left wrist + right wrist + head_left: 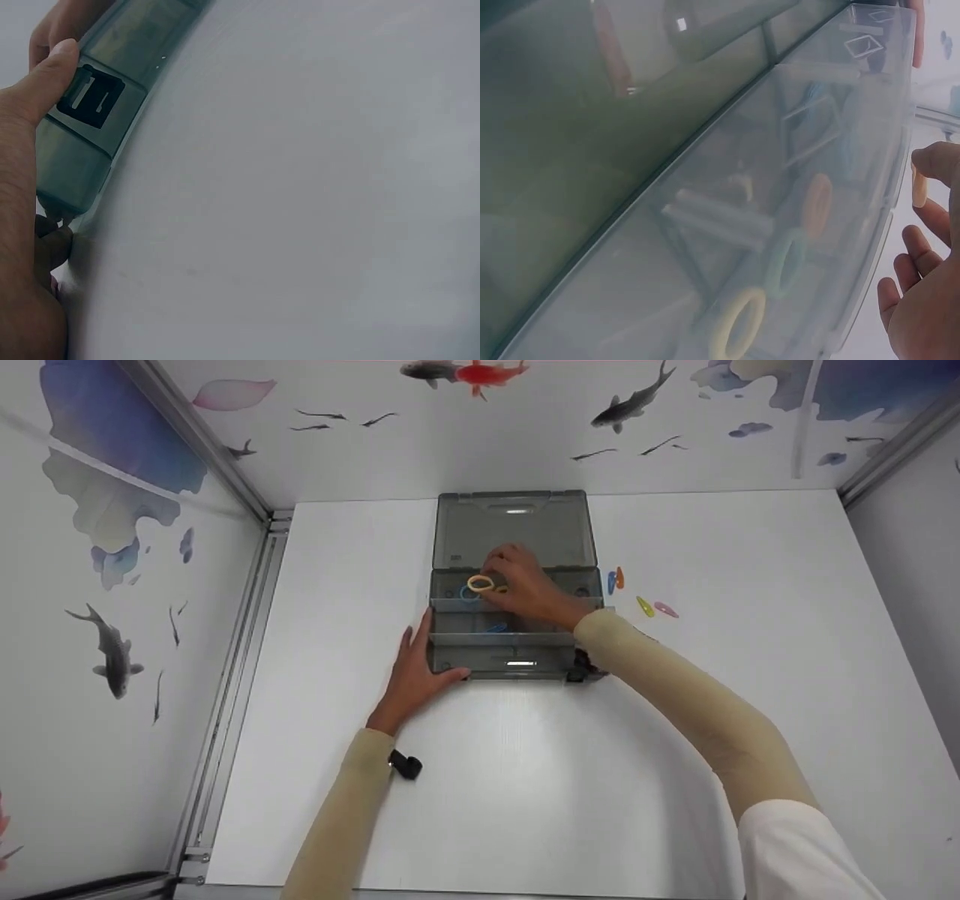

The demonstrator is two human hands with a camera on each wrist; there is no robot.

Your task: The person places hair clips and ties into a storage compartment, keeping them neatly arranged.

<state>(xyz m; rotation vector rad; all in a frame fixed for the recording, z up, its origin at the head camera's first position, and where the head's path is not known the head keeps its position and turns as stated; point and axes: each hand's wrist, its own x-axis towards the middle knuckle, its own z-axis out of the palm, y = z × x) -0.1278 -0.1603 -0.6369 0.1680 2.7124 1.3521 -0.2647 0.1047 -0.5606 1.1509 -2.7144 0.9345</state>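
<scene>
A grey see-through divided box (pixel 450 661) stands on the table with its lid (pixel 517 534) folded back. Over its rear compartment my right hand (pixel 523 585) pinches a yellow-orange hair tie (pixel 480 583), seen edge-on as a pale orange ring (pixel 919 186) in the right wrist view. A blue hair tie (pixel 466 595) lies just below it in the rear compartment. A blue hair clip (pixel 496 628) sits in the middle compartment. At the box's front left corner my left hand (pixel 416 671) rests, fingers along the side wall and thumb on the front edge.
Right of the box lie a blue clip (pixel 611 583), an orange clip (pixel 620 577), a yellow-green clip (pixel 645 606) and a pink clip (pixel 666 609). White panels (pixel 517 450) with painted fish rise behind the table and on both sides.
</scene>
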